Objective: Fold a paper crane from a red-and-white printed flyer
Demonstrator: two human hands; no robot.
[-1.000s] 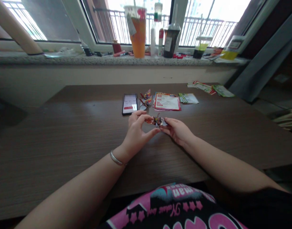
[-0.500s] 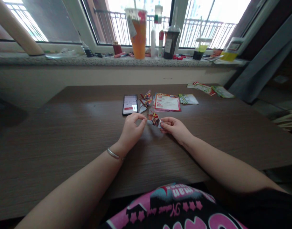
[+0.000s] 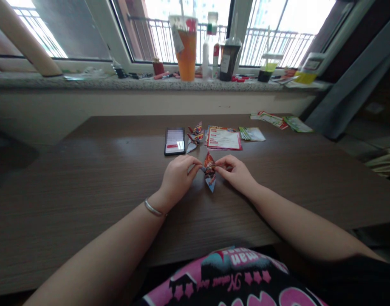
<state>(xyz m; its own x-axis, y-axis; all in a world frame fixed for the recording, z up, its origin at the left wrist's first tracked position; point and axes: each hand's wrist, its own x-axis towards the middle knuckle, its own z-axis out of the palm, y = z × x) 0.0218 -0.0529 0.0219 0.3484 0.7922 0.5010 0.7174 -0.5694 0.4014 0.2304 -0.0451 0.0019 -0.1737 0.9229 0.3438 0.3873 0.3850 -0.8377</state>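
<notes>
Between my hands is an origami paper crane point(image 3: 210, 171) folded from printed red, brown and pale blue paper, its two points spread toward and away from me. My left hand point(image 3: 181, 173) pinches its left side between thumb and forefinger. On its right side, my right hand point(image 3: 235, 173) pinches it the same way. Just beyond stand similar folded paper pieces point(image 3: 195, 137) of the same print. A phone point(image 3: 175, 141) with a lit screen lies to their left, and a stack of printed sheets point(image 3: 224, 138) to their right.
More green and white paper point(image 3: 252, 134) lies right of the stack, with leaflets point(image 3: 274, 120) at the table's back right. On the windowsill point(image 3: 144, 84) stand a tall orange drink cup point(image 3: 186, 55), a dark drink cup point(image 3: 228, 61), bottles and small items. The brown table point(image 3: 86, 178) spreads around my arms.
The crane has turned, so its points now run away from and toward me instead of sideways. Both hands have shifted their pinch to its sides.
</notes>
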